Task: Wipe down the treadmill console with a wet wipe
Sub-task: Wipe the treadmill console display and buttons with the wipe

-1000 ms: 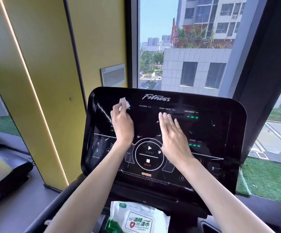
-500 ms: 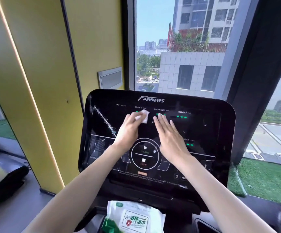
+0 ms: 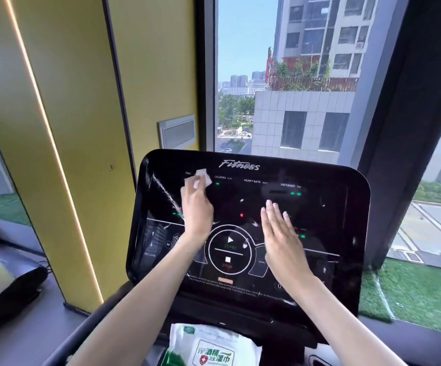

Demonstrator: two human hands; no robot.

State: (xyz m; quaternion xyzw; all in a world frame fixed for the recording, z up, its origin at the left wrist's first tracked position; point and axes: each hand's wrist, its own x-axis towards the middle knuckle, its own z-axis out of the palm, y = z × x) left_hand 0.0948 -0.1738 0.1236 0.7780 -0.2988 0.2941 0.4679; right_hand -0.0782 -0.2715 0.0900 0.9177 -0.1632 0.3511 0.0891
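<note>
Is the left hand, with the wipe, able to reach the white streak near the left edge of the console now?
Probably yes. The left hand holds the wipe just beside the streak on the console, and nothing lies between them.

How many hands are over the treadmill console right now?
2. The left hand holds the wet wipe at the console's upper left; the right hand lies flat right of centre.

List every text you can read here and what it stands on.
"Fitness": top of the console.
"TIME": console readout row.
"CALORIES": same row.
"HEART RATE": same row.
"DISTANCE": same row.
"START": centre ring.
"STOP": centre ring.
"INCLINE": console's left.
"75°", "酒精", "湿巾": wipe pack.
Fine print at console's bottom: too small.
</note>
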